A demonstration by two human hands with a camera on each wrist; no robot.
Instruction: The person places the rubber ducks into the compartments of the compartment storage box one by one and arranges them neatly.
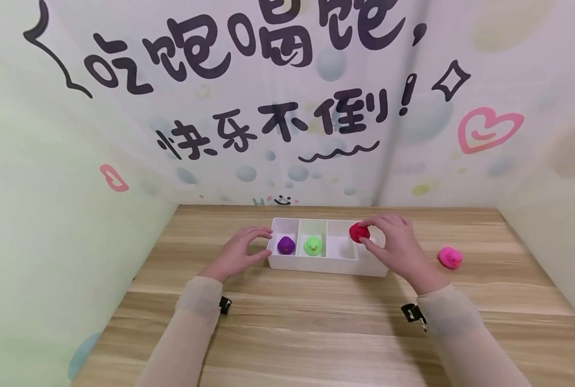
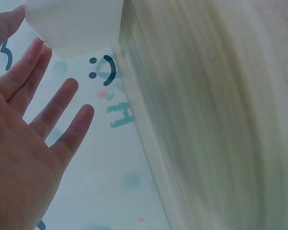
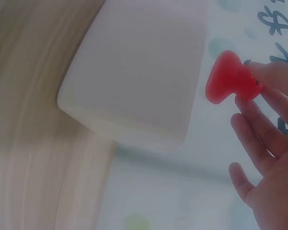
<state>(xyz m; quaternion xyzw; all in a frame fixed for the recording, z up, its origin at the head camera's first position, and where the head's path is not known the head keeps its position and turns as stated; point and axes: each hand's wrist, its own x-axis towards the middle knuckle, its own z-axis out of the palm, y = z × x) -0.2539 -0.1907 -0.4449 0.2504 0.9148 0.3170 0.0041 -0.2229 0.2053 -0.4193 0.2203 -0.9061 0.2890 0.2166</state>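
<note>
A long white divided box stands on the table. Its leftmost compartment holds a purple toy duck, and a light green duck sits in the one beside it. My right hand pinches a red toy duck by its head between thumb and fingertips. In the head view this duck overlaps the divider between the two right compartments; in the right wrist view the red duck shows above the box's rim. At the box's left end, my left hand has its fingertips and thumb against the wall, fingers mostly straight.
A bright pink duck lies on the wooden table, right of the box and my right hand. Behind the table rises a printed wall with large lettering, and pale walls flank both sides.
</note>
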